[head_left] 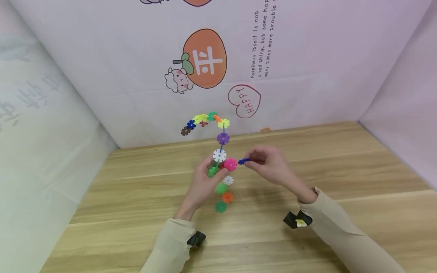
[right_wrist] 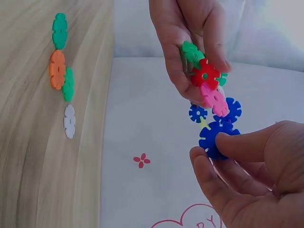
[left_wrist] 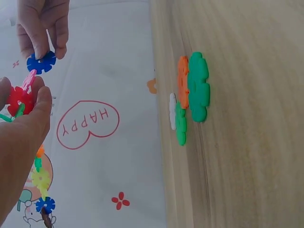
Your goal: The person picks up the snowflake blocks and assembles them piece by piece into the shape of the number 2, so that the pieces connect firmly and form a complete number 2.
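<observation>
Pinching a blue disc (head_left: 242, 161) between thumb and fingertips, the right hand (head_left: 271, 167) holds it in the air just right of a pink disc (head_left: 230, 164), a small gap showing between the two. That pink disc sits at the lower end of a chain of discs (head_left: 220, 142), which the left hand (head_left: 205, 182) grips from below, its fingers curled round the red and green pieces at the bottom. The chain rises from this hand and bends over to the left at the top, ending in a brown piece.

On the wooden table (head_left: 341, 212), just near of the hands, lie four loose discs (head_left: 223, 193): white, green, orange and green, close together or touching. Bare wood stretches wide to the left and right of them. The table's far edge meets the printed backdrop (head_left: 307, 57) behind the chain, and side walls close it in on both sides.
</observation>
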